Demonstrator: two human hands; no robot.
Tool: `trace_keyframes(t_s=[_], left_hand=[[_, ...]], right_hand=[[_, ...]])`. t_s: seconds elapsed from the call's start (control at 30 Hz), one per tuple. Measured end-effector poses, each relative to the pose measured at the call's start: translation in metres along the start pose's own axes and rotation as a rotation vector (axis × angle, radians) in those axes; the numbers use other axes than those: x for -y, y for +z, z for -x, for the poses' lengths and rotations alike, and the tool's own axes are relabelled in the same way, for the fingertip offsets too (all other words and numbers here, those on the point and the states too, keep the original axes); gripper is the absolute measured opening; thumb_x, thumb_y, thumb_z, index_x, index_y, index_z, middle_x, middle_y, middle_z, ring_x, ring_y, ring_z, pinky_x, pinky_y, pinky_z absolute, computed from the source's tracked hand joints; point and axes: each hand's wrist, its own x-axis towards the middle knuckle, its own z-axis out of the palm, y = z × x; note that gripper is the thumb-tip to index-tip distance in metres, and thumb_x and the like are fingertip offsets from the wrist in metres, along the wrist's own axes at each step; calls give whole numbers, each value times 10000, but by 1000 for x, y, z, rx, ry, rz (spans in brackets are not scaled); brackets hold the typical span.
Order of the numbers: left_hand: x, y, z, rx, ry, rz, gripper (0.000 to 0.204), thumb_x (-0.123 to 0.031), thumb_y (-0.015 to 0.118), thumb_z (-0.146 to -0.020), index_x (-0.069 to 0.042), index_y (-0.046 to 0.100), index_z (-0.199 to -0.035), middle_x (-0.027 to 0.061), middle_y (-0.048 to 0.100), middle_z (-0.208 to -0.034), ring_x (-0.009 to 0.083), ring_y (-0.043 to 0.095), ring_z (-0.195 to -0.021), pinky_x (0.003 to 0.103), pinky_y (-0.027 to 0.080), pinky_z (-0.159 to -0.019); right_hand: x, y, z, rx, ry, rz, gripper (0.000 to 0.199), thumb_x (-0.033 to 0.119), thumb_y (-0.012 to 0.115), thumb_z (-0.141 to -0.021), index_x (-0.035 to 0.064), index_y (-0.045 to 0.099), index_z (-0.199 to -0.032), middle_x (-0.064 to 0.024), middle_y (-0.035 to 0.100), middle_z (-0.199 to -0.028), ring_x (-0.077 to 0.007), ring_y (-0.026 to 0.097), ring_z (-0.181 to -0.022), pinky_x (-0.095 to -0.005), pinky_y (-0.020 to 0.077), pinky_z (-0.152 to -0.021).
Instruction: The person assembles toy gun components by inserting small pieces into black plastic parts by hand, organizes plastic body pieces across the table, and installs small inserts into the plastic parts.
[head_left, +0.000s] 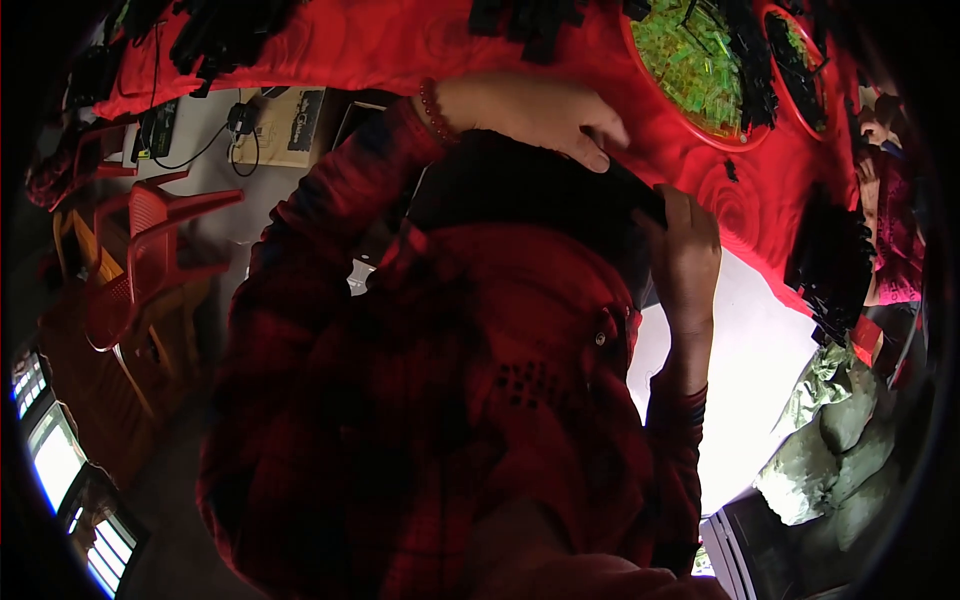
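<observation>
Head view: left hand spans the far edge of a black item; right hand meets its right side, apparently steadying it; whether either grips, cannot tell.

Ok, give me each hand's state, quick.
Left hand: partly curled at the black material; grip can't be told.
Right hand: fingers bent at its edge; grip unclear.

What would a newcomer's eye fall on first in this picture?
Probably the vivid red tablecloth across the top, with a round dish of bright green pieces at upper right. Next, near the top centre, the left hand with a beaded bracelet at its wrist, and the right hand to its lower right, both at a dark thing too shadowed to identify. A red plastic chair shows at left.
</observation>
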Motion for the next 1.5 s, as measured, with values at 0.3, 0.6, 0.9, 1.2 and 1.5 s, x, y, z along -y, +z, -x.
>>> trace_keyframes(t_s=[0.3,0.6,0.9,1.2,1.5], left_hand=[[-20,71,2,-1373,223,456,648,-181,752,-865,21,357,-1337,174,548,-1220,212,596,-1056,320,505,-911],[-24,90,-35,-1269,361,532,332,-178,517,-1017,33,437,-1260,105,556,-1083,143,588,-969,287,508,-846],[-36,90,-17,-1250,229,116,247,-118,571,-962,-15,595,-1185,101,573,-860,217,595,-766,346,478,-700],[-35,99,-16,-1090,210,228,217,-150,626,-947,-5,636,-1108,52,619,-779,119,616,-714,247,486,-639],[-47,100,-3,-963,191,394,149,-139,670,-925,-6,630,-979,4,635,-781,54,587,-745,224,490,-667]], right_hand=[[22,26,1,-238,428,-323,370,251,749,-832,18,589,-1070,-191,657,-888,-391,633,-782,-462,501,-672],[55,44,-7,-113,176,-429,555,153,733,-810,-17,473,-1270,-214,597,-1062,-388,595,-951,-454,479,-829],[33,-6,-17,-324,429,-924,413,226,483,-1025,-33,445,-1344,-121,585,-1072,-184,601,-978,-320,474,-860],[38,-13,-47,-571,343,-825,384,280,406,-1063,-53,508,-1224,-97,569,-1025,-144,510,-940,-277,410,-910],[49,-10,-32,-670,197,-724,412,266,351,-1060,-54,441,-1304,-138,601,-1024,-157,544,-863,-288,441,-795]])
